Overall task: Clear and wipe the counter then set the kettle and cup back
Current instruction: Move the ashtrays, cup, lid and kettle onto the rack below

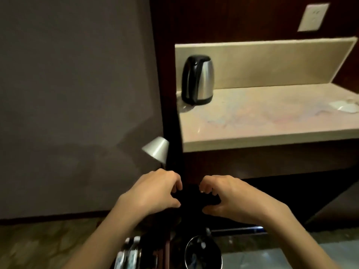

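- both my hands are low and near, in front of the dark cabinet edge. left hand [155,193] and right hand [229,199] each have fingers curled on a dark bundle [196,197] held between them. prob a cloth, but it's too dark to tell for sure.
- so left grip and right grip are both clamped on that bundle, thumbs under, fingers over.
- if it's a cloth: soft, light, floppy, no slip risk. bunch it in one palm to wipe.
- kettle [198,80] stands upright on the far left corner of the table [272,121], just by the backsplash [272,61].
- kettle looks like steel w/ a black handle on its left side. rigid, smooth body, maybe heavy if there's water in it. take it by the handle, not the shell.
- no cup that i can make out. something pale and flat [345,107] lies at the far right of the table, too blurry to name.
- table top is pale stone-look, glossy, w/ faint streaks.
- room: grey wall on the left, dark wood panel behind, wall socket [313,17] up at far right, small lamp shade [157,150] just above my left hand, dark round bin [202,253] near the bottom.
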`<move>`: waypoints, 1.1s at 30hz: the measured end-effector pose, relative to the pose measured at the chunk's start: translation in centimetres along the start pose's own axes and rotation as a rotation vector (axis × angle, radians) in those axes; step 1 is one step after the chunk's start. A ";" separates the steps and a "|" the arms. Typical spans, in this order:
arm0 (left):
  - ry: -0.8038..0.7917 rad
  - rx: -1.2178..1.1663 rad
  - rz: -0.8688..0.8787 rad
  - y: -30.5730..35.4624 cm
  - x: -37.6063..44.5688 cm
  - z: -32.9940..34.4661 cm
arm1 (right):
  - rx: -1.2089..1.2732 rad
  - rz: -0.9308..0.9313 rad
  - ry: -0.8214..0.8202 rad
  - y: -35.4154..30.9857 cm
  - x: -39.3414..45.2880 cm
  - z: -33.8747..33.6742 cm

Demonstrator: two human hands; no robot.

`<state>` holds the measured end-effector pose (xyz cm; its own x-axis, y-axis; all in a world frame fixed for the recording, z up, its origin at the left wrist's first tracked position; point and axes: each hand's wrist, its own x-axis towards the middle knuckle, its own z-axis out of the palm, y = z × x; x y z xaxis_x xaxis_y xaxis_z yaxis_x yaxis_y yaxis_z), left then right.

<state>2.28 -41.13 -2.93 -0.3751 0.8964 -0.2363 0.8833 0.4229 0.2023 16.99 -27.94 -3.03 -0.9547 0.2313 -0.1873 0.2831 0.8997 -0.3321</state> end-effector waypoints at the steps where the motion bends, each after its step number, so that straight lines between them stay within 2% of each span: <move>1: 0.001 0.006 0.006 1.5 1.0 -0.9 | -0.010 0.002 0.003 1.4 -0.7 -1.5; 11: -0.037 -0.010 0.044 16.4 11.7 -5.9 | 0.009 0.048 0.017 15.8 -6.5 -11.9; 18: -0.098 -0.029 0.101 23.5 19.6 -7.5 | 0.047 0.178 0.048 25.0 -8.7 -16.4; 33: -0.015 0.144 0.455 39.4 42.8 -12.3 | 0.097 0.520 0.194 44.6 -9.3 -23.9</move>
<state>17.60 15.50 6.63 0.0620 0.9839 -0.1678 0.9872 -0.0357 0.1552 36.30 18.89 5.96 -0.6840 0.7074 -0.1782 0.7193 0.6131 -0.3267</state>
